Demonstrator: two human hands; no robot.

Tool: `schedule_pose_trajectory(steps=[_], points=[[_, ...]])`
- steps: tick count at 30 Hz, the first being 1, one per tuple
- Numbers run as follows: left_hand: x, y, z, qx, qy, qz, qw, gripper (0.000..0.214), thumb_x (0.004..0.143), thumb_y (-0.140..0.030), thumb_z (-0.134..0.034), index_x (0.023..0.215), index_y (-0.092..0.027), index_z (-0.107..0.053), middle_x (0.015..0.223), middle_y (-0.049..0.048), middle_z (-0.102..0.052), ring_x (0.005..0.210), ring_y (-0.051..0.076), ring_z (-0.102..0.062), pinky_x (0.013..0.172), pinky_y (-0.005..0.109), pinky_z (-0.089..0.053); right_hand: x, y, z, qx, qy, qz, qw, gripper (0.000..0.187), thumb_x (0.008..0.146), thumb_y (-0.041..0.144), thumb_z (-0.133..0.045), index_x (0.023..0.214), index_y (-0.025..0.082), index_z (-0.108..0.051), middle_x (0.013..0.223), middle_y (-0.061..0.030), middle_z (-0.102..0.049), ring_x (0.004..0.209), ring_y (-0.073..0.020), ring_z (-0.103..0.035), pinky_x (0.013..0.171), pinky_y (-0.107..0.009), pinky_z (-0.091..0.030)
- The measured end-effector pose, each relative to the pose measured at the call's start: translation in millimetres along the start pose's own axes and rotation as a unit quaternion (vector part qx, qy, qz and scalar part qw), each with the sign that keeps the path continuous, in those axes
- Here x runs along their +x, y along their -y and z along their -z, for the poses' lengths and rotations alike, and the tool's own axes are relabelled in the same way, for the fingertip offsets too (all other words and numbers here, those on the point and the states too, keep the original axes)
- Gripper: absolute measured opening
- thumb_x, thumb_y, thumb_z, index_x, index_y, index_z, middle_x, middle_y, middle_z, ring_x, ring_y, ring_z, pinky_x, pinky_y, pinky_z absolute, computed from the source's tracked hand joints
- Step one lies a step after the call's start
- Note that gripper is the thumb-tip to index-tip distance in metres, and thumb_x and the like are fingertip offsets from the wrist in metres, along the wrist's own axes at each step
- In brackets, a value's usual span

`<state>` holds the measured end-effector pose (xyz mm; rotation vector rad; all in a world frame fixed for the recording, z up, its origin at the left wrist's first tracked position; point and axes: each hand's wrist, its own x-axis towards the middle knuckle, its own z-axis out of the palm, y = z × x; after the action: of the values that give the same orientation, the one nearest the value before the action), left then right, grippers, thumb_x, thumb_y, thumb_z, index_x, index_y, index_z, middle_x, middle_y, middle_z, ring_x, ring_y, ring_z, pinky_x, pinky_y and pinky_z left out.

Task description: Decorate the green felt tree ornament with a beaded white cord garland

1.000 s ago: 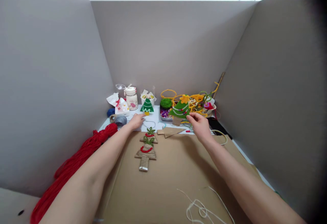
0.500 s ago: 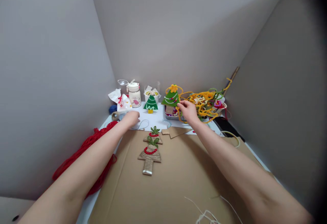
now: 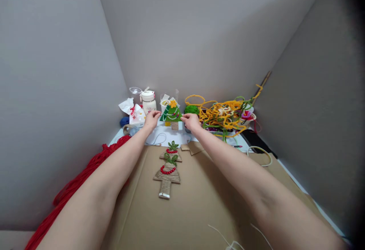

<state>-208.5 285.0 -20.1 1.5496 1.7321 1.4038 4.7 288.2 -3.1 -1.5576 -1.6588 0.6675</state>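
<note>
In my right hand (image 3: 191, 121) is a light green felt Christmas tree (image 3: 175, 115) with a yellow flower on top, a beaded strand and a brown trunk, pinched at its right corner. It overlaps a darker green Christmas tree (image 3: 165, 116) with a yellow base, which stands behind it to the left. My left hand (image 3: 152, 120) is closed, thumb and fingers together, beside the darker tree's left edge; I cannot tell whether it grips that edge. Nearer me, two twine-wrapped trees (image 3: 165, 178) with red beads and green bows lie overlapping on the cardboard (image 3: 194, 204).
A pile of yellow yarn (image 3: 222, 113) and a green yarn ball (image 3: 191, 109) are at the back right. Red yarn (image 3: 85, 174) lies along the left side. A white bottle (image 3: 148, 100) stands at the back left. White cord (image 3: 232, 242) lies at the front.
My right hand has carried the light green tree left, in front of the darker tree, uncovering the green yarn ball. My left hand has risen and moved right to the darker tree's side.
</note>
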Motion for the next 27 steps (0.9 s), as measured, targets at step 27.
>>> schedule_pose_trajectory(steps=[27], points=[[1.1, 13.3, -11.5, 0.065, 0.011, 0.008, 0.998, 0.017, 0.074, -0.020, -0.057, 0.085, -0.015, -0.068, 0.081, 0.0064, -0.069, 0.077, 0.019, -0.062, 0.076, 0.033, -0.048, 1.4, 16.3, -21.5, -0.214, 0.057, 0.042, 0.974, 0.021, 0.085, 0.029, -0.052, 0.092, 0.028, -0.072, 0.088, -0.0074, -0.068, 0.096, -0.0219, -0.052, 0.079, -0.034, -0.022]])
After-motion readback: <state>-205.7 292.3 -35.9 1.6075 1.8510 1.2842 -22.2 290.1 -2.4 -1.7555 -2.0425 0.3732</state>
